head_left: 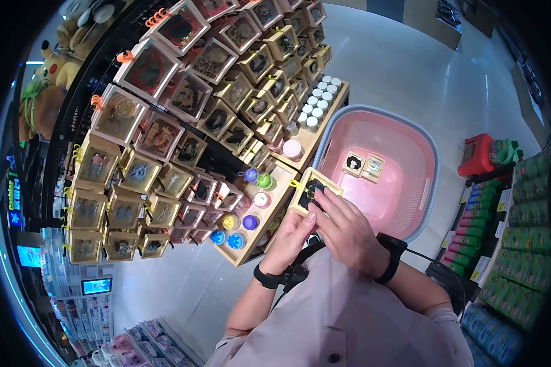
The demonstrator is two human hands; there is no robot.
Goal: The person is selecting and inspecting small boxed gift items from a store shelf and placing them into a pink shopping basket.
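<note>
A small pale wooden box (299,203) with a yellow tie at its corner is held in front of my body, tilted, with dark items inside. My left hand (292,237) grips its near edge, thumb on the rim. The fingers of my right hand (347,229) are stretched over the box and rest on its dark contents; whether they pinch anything is hidden. Just beyond stands a large pink basket (332,153) with a grey-blue rim. On its floor lie a box with black and white contents (353,163) and another small wooden box (373,167).
At left, a display rack bears many framed boxes (125,211) with coloured ties. White-lidded jars (317,105) and colourful lidded containers (250,222) stand on a wooden shelf (269,229). Bottles (462,244) fill shelves at right, near a red container (476,155).
</note>
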